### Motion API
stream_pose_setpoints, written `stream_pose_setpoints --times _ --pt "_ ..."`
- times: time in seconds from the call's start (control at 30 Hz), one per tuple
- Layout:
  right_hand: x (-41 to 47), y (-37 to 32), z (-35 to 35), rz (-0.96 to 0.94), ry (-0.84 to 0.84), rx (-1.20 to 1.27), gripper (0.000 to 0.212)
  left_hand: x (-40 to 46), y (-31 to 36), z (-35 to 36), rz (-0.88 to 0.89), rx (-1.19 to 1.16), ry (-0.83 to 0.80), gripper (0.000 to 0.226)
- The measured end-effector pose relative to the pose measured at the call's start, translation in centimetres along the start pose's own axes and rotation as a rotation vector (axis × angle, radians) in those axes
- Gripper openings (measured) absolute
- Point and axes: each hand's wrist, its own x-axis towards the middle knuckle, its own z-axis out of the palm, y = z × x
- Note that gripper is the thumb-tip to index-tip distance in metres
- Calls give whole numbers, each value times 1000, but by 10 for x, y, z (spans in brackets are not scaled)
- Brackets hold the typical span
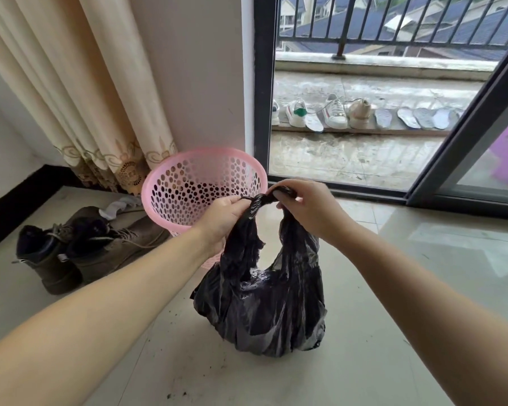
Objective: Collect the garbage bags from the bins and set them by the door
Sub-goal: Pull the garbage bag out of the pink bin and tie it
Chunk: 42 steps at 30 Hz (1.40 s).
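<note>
A filled black garbage bag (261,303) rests on the pale tiled floor in front of me. Its two top ends are drawn up and twisted together between my hands. My left hand (222,219) grips the left strand just below the twist. My right hand (305,206) pinches the dark twisted end from the right, fingers curled over it. Behind the bag stands a pink perforated plastic bin (188,183), with no liner in it that I can see.
A pair of dark boots (79,247) and a white sock lie left of the bin. A cream curtain (79,92) hangs behind. The sliding glass door (467,127) is open onto a balcony with several sneakers (335,112) and insoles. Dirt crumbs speckle the floor.
</note>
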Motion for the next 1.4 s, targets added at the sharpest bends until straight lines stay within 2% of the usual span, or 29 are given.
stream_pose_setpoints --times 0.07,0.1,0.27,0.4,0.53,0.67,0.73,0.8,0.9,1.0,1.07,1.13,1.2,1.3,1.4 --pt "-3 9 -4 -44 130 -152 21 -1 1 -7 180 467 108 27" --pt "-6 17 -5 -41 136 -241 25 -3 -1 -11 222 632 98 32" --pt "-34 84 -12 308 -70 -477 31 -17 -33 -34 63 1028 -69 38" --pt "-71 146 -7 452 -229 -592 33 -24 -76 -54 -110 1237 -122 42" --pt "-103 189 -22 606 -307 -661 34 -30 -102 -80 -354 1244 -104 33" --pt "-130 206 -25 751 -383 -625 35 -32 -103 -100 -505 1232 -126 26" --pt "-127 203 -21 783 -363 -583 34 -33 -103 -104 -543 1239 -157 24" --pt "-109 192 -20 831 -263 -481 32 -32 -98 -108 -448 1331 -139 19" --pt "-69 158 -26 902 -87 55 27 -28 -80 -103 -110 1346 -2 25" --pt "-35 105 -29 821 -92 543 18 -30 -48 -65 238 1052 58 22" --pt "-19 73 -25 717 -170 702 14 -31 -26 -29 347 818 0 17" --pt "-8 47 -16 618 -315 726 15 -31 -13 2 381 668 -68 17" --pt "-3 27 -7 535 -443 665 16 -29 -10 22 400 633 -105 17" --pt "-3 14 -3 513 -495 678 34 -21 -14 30 381 743 -53 41" --pt "-8 14 -8 469 -607 657 34 -11 -14 26 276 669 -8 55"
